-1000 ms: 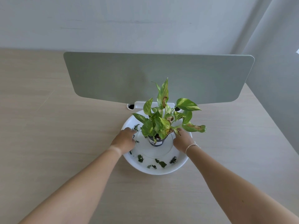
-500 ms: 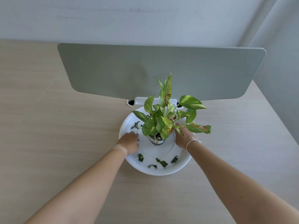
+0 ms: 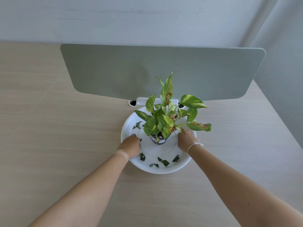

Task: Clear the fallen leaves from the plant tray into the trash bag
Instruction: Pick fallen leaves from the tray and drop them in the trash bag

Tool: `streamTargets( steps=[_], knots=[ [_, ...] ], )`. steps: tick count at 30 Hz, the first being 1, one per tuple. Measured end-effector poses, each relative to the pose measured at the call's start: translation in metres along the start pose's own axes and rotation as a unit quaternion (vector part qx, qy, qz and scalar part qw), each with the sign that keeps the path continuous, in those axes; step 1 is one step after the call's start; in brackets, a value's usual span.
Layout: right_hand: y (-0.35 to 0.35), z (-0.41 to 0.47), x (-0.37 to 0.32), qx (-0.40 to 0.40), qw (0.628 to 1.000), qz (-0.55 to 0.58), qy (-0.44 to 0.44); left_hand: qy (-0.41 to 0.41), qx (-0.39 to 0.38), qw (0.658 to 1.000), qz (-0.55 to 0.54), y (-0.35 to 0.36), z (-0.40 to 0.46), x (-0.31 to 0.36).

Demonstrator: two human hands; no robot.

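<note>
A white round plant tray sits on the wooden desk. On a clear saucer in the middle of the tray stands a small potted plant. Several dark fallen leaves lie along the tray's near side, and a few more leaves lie at its far left. My left hand curls at the saucer's left rim. My right hand, with a white string at its wrist, curls at the right rim, its fingertips under the foliage. No trash bag is in view.
A grey-green divider panel stands upright right behind the tray, on a white clamp. The light wooden desk stretches to both sides, and its right edge runs close to a grey wall.
The view has tilted up a little. Both hands stay at the sides of the pot, and the left one has slid slightly nearer along the saucer's rim.
</note>
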State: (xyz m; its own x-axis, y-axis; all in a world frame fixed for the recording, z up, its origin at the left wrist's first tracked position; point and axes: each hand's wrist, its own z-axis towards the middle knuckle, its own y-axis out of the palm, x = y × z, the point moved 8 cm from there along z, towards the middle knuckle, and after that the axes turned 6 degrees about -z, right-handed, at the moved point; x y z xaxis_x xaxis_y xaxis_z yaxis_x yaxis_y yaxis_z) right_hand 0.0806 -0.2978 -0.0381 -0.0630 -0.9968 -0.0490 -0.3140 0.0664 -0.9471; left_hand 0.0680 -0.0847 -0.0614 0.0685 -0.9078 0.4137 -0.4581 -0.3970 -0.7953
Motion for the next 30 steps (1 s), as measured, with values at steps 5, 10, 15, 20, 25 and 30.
streamTargets(
  steps=[5,10,15,20,25,30],
  knots=[
    [0.013,-0.011,0.0,-0.025,1.0,-0.019,-0.001,0.002,0.001,1.0,-0.015,0.008,-0.014,0.007],
    [0.022,-0.026,-0.007,-0.054,0.998,-0.027,-0.01,0.003,-0.008,0.999,-0.042,0.016,-0.025,0.014],
    [0.029,-0.035,-0.018,-0.09,0.994,-0.056,-0.034,0.026,-0.003,0.999,-0.044,0.019,-0.033,0.023],
    [0.022,-0.034,-0.02,-0.081,0.995,-0.029,-0.043,0.039,-0.014,0.998,-0.044,0.02,-0.033,0.025],
    [0.012,-0.025,-0.003,-0.033,0.999,0.018,-0.015,0.05,0.008,0.998,-0.029,0.009,-0.025,0.021],
    [0.017,-0.015,0.003,-0.032,0.999,0.037,-0.017,0.054,-0.011,0.998,0.018,0.007,-0.012,0.02]
  ],
)
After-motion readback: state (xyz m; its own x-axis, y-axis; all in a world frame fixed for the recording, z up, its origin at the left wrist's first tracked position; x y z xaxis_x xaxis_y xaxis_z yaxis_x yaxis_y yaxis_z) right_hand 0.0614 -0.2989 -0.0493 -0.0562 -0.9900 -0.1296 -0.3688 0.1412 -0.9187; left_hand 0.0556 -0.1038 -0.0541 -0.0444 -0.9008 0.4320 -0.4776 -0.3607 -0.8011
